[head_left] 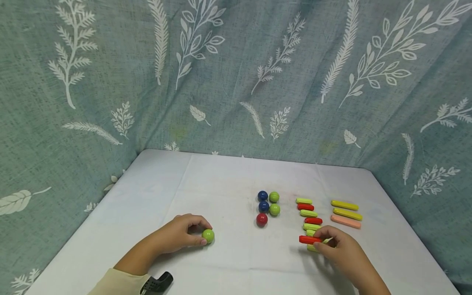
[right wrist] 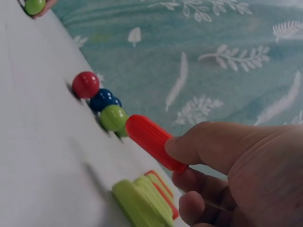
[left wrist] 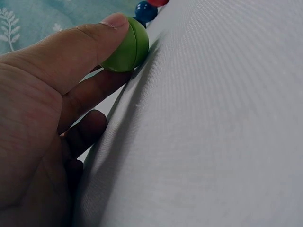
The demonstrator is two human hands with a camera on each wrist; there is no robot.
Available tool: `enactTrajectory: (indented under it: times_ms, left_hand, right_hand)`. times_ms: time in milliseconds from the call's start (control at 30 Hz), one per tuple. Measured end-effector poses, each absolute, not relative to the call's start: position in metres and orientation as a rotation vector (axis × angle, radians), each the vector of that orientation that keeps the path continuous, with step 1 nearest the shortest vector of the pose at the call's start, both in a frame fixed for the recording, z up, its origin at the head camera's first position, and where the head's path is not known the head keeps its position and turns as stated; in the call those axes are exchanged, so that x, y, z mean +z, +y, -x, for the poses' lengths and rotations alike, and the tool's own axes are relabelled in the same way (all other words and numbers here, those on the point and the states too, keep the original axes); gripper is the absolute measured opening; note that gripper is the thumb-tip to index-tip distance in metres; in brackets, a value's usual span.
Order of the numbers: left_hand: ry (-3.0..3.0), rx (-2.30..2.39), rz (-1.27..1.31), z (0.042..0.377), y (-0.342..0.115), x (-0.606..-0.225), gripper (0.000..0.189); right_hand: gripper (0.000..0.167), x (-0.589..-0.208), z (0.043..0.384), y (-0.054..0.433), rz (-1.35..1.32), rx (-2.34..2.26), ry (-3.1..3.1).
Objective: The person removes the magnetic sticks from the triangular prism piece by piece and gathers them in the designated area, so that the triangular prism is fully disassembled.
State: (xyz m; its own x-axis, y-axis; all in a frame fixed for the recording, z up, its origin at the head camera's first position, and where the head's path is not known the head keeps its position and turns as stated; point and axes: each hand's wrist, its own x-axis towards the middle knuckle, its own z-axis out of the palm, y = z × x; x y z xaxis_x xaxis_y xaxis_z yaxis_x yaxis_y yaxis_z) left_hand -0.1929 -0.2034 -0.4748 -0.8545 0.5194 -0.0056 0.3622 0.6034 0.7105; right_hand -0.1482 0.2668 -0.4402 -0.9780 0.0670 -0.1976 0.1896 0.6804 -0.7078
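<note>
My left hand [head_left: 180,234] pinches a shiny green ball [head_left: 208,236] between thumb and fingers, at or just above the white tabletop; a seam runs round the ball [left wrist: 137,42] in the left wrist view. My right hand [head_left: 343,250] holds a red ribbed stick [head_left: 308,240], which looks like modelling clay, by one end. That stick [right wrist: 154,142] is lifted above the table in the right wrist view. Below it, a column of lime-green and red sticks [head_left: 309,214] runs away from me; the hand hides the nearest ones partly.
Left of the stick column stand two blue balls [head_left: 263,207], two green balls [head_left: 274,209] and a red ball [head_left: 262,219]. To its right lie two yellow sticks [head_left: 348,214] and a peach stick [head_left: 345,221]. A patterned green-blue cloth [head_left: 228,102] hangs behind the table [head_left: 206,176].
</note>
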Motion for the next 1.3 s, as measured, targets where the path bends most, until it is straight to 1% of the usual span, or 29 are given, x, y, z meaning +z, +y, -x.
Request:
enactTrajectory:
  times_ms: [433, 767, 1067, 1300]
  left_hand:
    - [2.622, 1.098, -0.733, 0.193, -0.204, -0.477, 0.029]
    - [2.61, 1.11, -0.721, 0.193, -0.203, -0.474, 0.029]
    - [2.616, 1.106, -0.717, 0.193, -0.204, -0.478, 0.029]
    - [2.612, 1.107, -0.682, 0.193, -0.203, -0.479, 0.028]
  right_hand:
    - [0.023, -0.452, 0.152, 0.291, -0.226, -1.119, 2.69]
    - [0.023, -0.456, 0.154, 0.288, -0.233, -1.065, 2.692]
    - [0.023, -0.459, 0.153, 0.287, -0.187, -0.977, 2.707]
    - [0.022, -0.457, 0.153, 0.288, -0.277, -1.037, 2.732]
